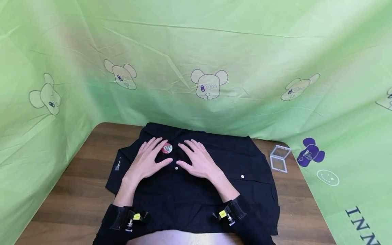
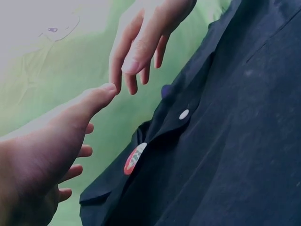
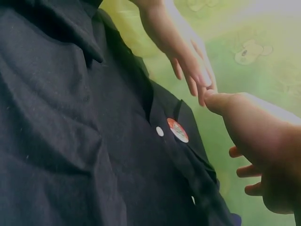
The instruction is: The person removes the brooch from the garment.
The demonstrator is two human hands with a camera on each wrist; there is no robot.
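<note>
A black shirt [image 1: 190, 200] lies spread on the wooden table, with white buttons such as this button [image 1: 176, 168] and another button [image 1: 242, 176] to the right. Near its upper middle sits a round red-and-white badge [image 1: 166, 148]. My left hand [image 1: 147, 163] is held over the shirt just left of the badge, fingers extended and nothing in it. Opposite it, my right hand [image 1: 199, 159] hovers with fingers spread and also holds nothing. Both wrist views show the hands raised above the cloth, thumbs pointing toward each other; the badge [image 2: 135, 159] lies below them.
A small clear hinged case [image 1: 279, 159] stands open on the table's right side. Brown wooden tabletop [image 1: 70, 194] shows around the shirt. Green cloth [image 1: 171, 44] printed with bear heads hangs behind and at both sides.
</note>
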